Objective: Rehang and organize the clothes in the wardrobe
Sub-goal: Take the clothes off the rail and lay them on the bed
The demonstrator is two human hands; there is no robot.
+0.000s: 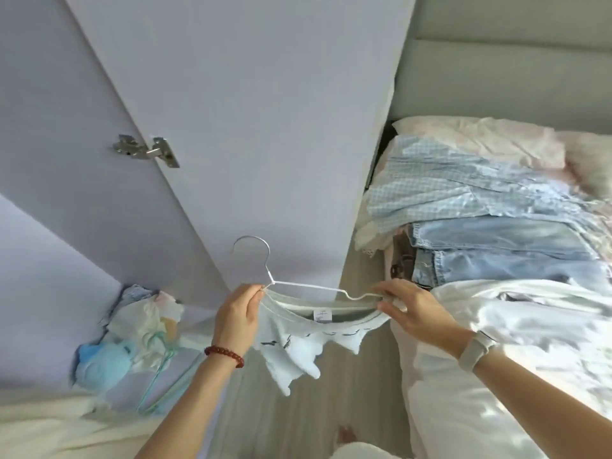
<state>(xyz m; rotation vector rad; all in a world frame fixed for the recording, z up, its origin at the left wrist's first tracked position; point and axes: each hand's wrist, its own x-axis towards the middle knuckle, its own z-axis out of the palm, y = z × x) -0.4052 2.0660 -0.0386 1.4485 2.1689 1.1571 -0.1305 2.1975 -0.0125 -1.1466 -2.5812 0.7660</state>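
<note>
A white wire hanger [298, 286] with its hook pointing up hangs in front of me, held at both ends. Below it droops a white T-shirt [298, 339] with small dark prints and a label at the neck. My left hand [236, 318] pinches the shirt's collar against the hanger's left end. My right hand [409, 309] pinches the collar and the hanger's bent right shoulder. The open wardrobe door [238, 127] stands right behind the hanger.
On the bed [496, 376] to the right lies a pile of clothes: a blue checked shirt [447, 190] and jeans [496, 253]. Crumpled clothes, a blue soft toy [102, 362] and green hangers [159, 379] lie in the wardrobe bottom at left. A metal hinge [145, 150] joins the door.
</note>
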